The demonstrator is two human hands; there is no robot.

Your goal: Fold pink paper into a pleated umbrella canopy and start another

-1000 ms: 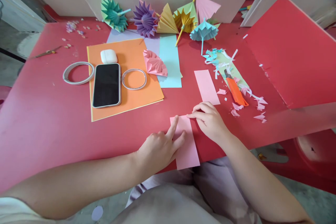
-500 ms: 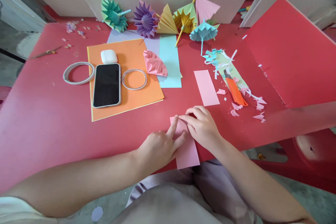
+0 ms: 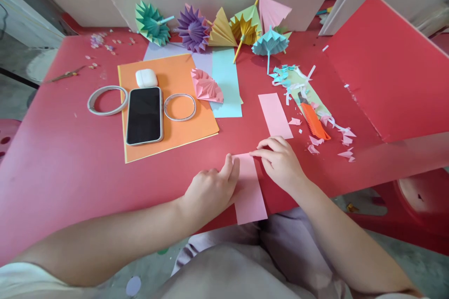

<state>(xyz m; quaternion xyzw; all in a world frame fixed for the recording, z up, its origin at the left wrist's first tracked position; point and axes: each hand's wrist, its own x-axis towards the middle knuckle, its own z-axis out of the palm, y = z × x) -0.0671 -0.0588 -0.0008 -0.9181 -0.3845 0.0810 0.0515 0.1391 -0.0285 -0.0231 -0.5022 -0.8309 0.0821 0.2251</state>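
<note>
A pink paper strip (image 3: 249, 189) lies at the table's near edge, its lower end reaching over it. My left hand (image 3: 212, 191) is at its left side, thumb and forefinger close together on the upper left edge; what lies under the fingers is hidden. At the top right corner, my right hand (image 3: 282, 161) touches the strip with an outstretched forefinger, thumb held apart. Beyond that hand lies a second pink paper strip (image 3: 275, 116). An orange utility knife (image 3: 315, 121) rests to the right among paper scraps (image 3: 293, 79).
Orange paper sheets (image 3: 189, 135) carry a phone (image 3: 145, 116), a white earbud case (image 3: 146, 78) and a tape roll (image 3: 180, 107); another tape roll (image 3: 107, 100) overlaps their left edge. Behind are a folded pink fan (image 3: 206, 86) and several paper umbrellas (image 3: 270, 43). A red board (image 3: 393, 70) stands right.
My right hand has moved right, from the top edge to the corner of the strip. My left fingers have drawn left and come together, baring more of the paper.
</note>
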